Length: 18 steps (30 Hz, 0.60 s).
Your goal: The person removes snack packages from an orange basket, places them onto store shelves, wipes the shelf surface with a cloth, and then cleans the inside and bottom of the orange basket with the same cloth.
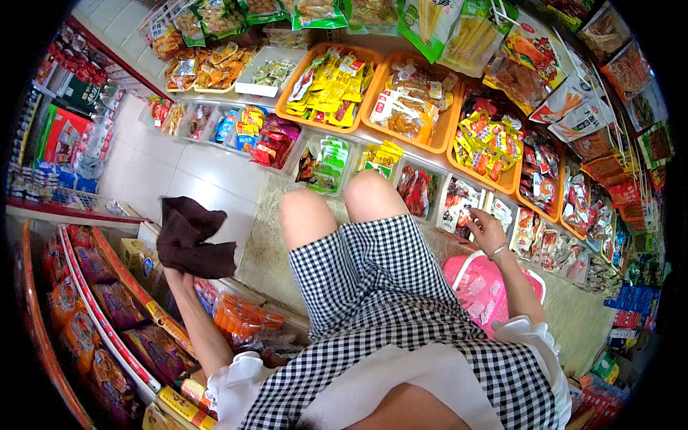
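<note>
A dark brown cloth (194, 239) hangs folded from my left hand (180, 275), whose fingers are mostly hidden under it. Over at the right, my right hand (488, 231) is at the near edge of a white tray of packaged snacks (458, 207), its fingers bent; whether they touch a packet I cannot tell. Below that hand stands a pink plastic basket (484, 287) with a white handle and small packets inside. Clear bins of snack packets, one with green packs (329, 161) and one with red packs (414, 189), line the low shelf before my knees.
Behind the bins stand orange trays, one of yellow packets (336, 88), another of orange-brown packs (408, 110). Snack bags (473, 40) hang above. At lower left, shelves with red-and-white edge strips (107, 317) hold bagged goods close to my left arm. Pale floor tiles (199, 185) lie beyond the cloth.
</note>
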{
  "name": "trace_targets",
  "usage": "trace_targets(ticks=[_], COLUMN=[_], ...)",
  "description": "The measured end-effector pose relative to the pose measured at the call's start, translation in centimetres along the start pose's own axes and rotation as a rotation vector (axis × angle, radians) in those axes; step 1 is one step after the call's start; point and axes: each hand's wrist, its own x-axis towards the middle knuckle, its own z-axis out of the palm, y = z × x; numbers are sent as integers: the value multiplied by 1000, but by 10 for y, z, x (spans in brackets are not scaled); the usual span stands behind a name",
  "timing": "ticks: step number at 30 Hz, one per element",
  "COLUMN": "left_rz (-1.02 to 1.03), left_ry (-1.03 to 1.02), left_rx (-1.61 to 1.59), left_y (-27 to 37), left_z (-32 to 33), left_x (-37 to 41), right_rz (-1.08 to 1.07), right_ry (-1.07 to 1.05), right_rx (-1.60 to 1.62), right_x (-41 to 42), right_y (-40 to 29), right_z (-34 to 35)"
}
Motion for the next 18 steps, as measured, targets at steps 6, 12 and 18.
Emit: trace_targets(ticks=[6, 12, 18], left_rz=[353, 391, 327], left_ry=[-42, 187, 132], left_rx=[170, 20, 79], left_y=[27, 33, -21], left_z=[53, 132, 203], left_x=[19, 46, 78], right_rz=[-159, -194, -130], right_ry=[69, 76, 34], right_rx=[83, 455, 219], right_x=[33, 143, 309], right_y=[-15, -107, -181], right_z=[28, 56, 130])
